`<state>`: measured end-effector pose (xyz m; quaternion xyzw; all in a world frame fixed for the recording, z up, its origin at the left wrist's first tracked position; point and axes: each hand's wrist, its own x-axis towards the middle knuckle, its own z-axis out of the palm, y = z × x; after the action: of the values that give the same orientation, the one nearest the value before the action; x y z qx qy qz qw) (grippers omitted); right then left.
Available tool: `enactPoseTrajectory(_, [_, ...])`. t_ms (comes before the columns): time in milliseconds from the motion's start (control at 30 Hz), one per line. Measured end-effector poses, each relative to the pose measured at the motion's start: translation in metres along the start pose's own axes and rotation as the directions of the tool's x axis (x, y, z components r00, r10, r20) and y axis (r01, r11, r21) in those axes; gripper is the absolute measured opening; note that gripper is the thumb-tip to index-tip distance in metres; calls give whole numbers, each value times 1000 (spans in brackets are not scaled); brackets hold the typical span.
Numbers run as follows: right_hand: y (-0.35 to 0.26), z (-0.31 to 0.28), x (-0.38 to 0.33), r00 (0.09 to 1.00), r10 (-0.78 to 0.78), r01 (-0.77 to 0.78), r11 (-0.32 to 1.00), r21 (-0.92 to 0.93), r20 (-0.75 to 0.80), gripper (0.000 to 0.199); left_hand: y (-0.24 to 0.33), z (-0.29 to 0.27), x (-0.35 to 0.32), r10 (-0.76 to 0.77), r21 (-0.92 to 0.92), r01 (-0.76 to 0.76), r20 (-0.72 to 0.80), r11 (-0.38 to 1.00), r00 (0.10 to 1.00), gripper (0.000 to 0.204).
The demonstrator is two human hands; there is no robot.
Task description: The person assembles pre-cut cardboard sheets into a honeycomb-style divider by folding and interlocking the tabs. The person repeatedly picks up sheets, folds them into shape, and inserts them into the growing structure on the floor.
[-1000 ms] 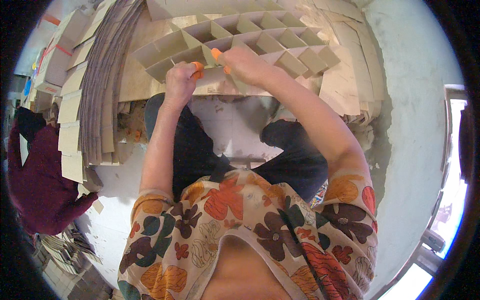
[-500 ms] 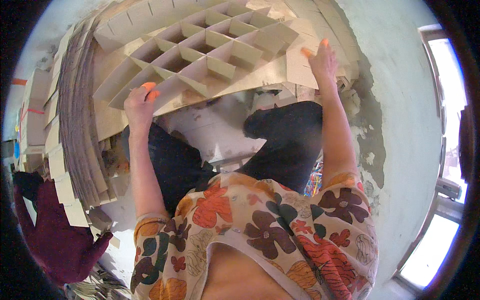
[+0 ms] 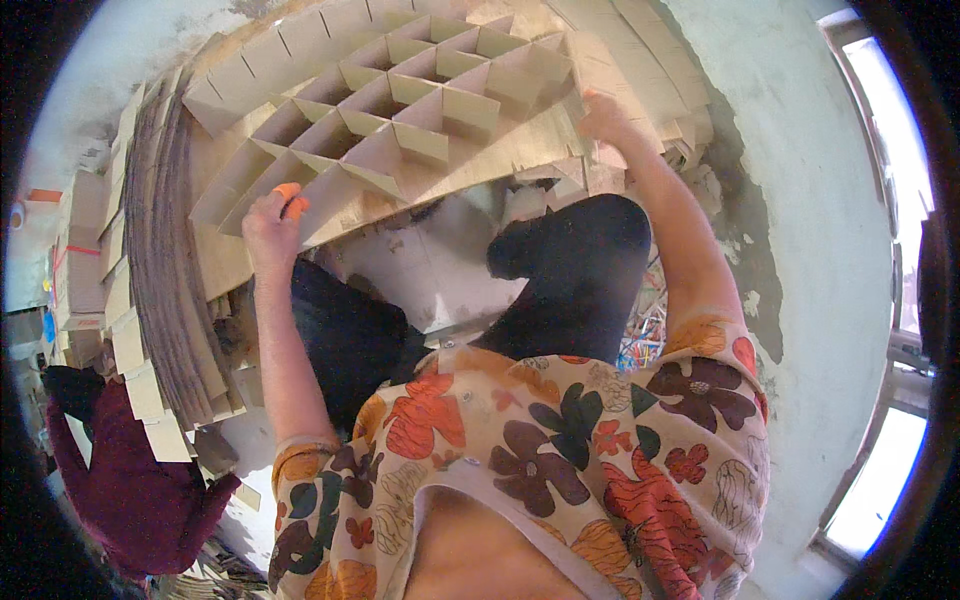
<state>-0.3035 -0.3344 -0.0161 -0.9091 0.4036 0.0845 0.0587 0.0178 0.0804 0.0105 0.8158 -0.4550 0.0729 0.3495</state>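
Head view: a seated person in a flowered top holds up a cardboard cell divider (image 3: pixel 400 130) — a lattice of interlocked brown strips forming square compartments — above their dark-trousered knees. The left hand (image 3: pixel 268 222) grips the lattice's near left corner, fingers curled over the edge, orange-tipped thumb pressed against the card. The right hand (image 3: pixel 605 118) takes the far right edge; its fingers look closed on the strip, though the grip itself is partly hidden behind the card. The divider sits tilted, left end lower, clear of the lap and spanning both hands.

As for progress, the lattice looks fully slotted: every row and column visible is seated and the cells stand open, so the assembly of this piece appears done — what seems left is setting it somewhere. To the left rises a tall stack of flat cardboard sheets (image 3: pixel 165 250), seen edge-on, suggesting plenty of stock not yet worked. More cut strips (image 3: pixel 650 60) lie behind the lattice near the pale wall (image 3: pixel 800 200). A person in a maroon garment (image 3: pixel 130 490) sits at lower left.
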Motion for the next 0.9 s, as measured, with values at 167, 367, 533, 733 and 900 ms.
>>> enactPoseTrajectory(167, [28,-85,-43,780,-51,-62,985,-159,-623,20,4,-20,-7,-31,45,32,-20,998,999,38])
enactPoseTrajectory(367, [-118,-173,-92,736,-109,439,828,348,-668,45,-20,-41,-33,-127,169,144,-104,975,986,49])
enactPoseTrajectory(533, [-241,-150,-107,751,-352,626,647,434,-558,43,-19,-43,-38,-262,0,263,-47,965,964,40])
enactPoseTrajectory(733, [-319,-121,-91,683,-532,730,472,494,-500,13,-33,-36,-42,-200,-79,197,-34,977,979,24])
enactPoseTrajectory(900, [-346,-112,-89,643,-609,763,461,452,-464,14,-28,-34,-42,-205,-84,200,-43,976,978,17])
